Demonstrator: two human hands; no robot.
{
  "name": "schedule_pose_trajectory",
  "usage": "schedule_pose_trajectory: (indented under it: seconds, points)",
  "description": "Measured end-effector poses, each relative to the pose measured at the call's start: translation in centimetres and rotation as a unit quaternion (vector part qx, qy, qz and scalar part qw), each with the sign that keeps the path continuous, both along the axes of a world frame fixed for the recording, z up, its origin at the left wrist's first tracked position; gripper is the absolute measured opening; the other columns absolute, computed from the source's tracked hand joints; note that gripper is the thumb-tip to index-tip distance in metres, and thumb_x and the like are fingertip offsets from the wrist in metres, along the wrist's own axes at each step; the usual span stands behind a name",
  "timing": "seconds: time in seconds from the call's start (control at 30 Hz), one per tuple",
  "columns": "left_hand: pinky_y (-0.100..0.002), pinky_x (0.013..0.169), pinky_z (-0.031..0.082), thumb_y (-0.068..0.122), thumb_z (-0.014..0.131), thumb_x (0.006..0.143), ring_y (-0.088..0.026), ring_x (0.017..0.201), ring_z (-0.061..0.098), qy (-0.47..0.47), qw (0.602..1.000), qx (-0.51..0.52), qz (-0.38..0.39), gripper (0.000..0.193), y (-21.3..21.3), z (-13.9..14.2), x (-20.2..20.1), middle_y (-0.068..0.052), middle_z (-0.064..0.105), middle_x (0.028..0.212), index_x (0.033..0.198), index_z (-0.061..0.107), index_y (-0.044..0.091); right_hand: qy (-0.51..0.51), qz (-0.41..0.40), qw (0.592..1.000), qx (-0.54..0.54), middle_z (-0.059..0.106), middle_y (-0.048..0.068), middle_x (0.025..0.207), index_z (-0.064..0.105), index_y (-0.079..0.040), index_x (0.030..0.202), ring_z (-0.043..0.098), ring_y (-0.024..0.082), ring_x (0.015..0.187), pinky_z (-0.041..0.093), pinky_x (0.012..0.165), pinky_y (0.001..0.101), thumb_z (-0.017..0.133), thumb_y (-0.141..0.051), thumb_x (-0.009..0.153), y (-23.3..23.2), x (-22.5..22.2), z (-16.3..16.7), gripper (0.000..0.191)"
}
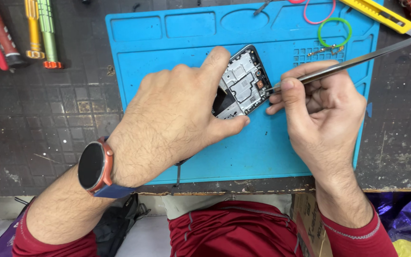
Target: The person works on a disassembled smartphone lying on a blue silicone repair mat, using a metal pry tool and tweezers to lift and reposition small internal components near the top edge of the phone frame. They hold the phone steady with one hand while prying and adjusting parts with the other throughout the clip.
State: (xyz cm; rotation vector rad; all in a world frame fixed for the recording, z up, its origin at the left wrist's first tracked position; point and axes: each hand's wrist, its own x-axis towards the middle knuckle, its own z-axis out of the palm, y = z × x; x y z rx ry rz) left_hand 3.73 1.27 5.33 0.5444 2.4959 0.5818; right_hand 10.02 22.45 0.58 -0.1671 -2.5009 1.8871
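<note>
An opened phone (243, 81) with its back off lies tilted on a blue repair mat (167, 52), showing a metal frame and circuit board. My left hand (177, 119) presses down over its lower part, index finger along the top edge, thumb at the bottom corner. My right hand (322, 112) pinches long metal tweezers (357, 61), whose tips touch the phone's right edge near a small copper-coloured part. A round dark watch (93, 165) with an orange rim sits on my left wrist.
Screwdrivers (41, 33) in yellow, green and red lie at the top left on the dark worn bench (39, 119). A green rubber ring (335, 32), a pink loop (316, 14) and a yellow utility knife (379, 14) rest at the mat's top right. Small screws lie near the ring.
</note>
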Motion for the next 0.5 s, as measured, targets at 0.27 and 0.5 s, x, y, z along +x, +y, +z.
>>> schedule_pose_trajectory:
  seconds: [0.27, 0.5]
  points:
    - [-0.047, 0.055, 0.056, 0.052, 0.079, 0.081, -0.035, 0.064, 0.071, -0.012, 1.0, -0.012, 0.002, 0.069, 0.2, 0.3, -0.1, -0.013, 0.068, 0.066, 0.122, 0.051, 0.004, 0.002, 0.001, 1.0, -0.004, 0.07, 0.011, 0.096, 0.058, 0.005, 0.116, 0.076, 0.016, 0.086, 0.066, 0.073, 0.0261, 0.063, -0.008, 0.114, 0.1, 0.1, 0.2, 0.014]
    - [-0.045, 0.054, 0.057, 0.051, 0.079, 0.079, -0.033, 0.061, 0.071, -0.035, 0.999, -0.025, 0.012, 0.067, 0.4, 0.6, -0.4, -0.013, 0.068, 0.065, 0.117, 0.052, 0.004, 0.039, -0.038, 0.997, -0.055, 0.071, 0.014, 0.099, 0.06, 0.005, 0.112, 0.077, 0.019, 0.092, 0.067, 0.082, 0.0287, 0.071, 0.001, 0.103, 0.4, 1.2, 0.9, 0.015]
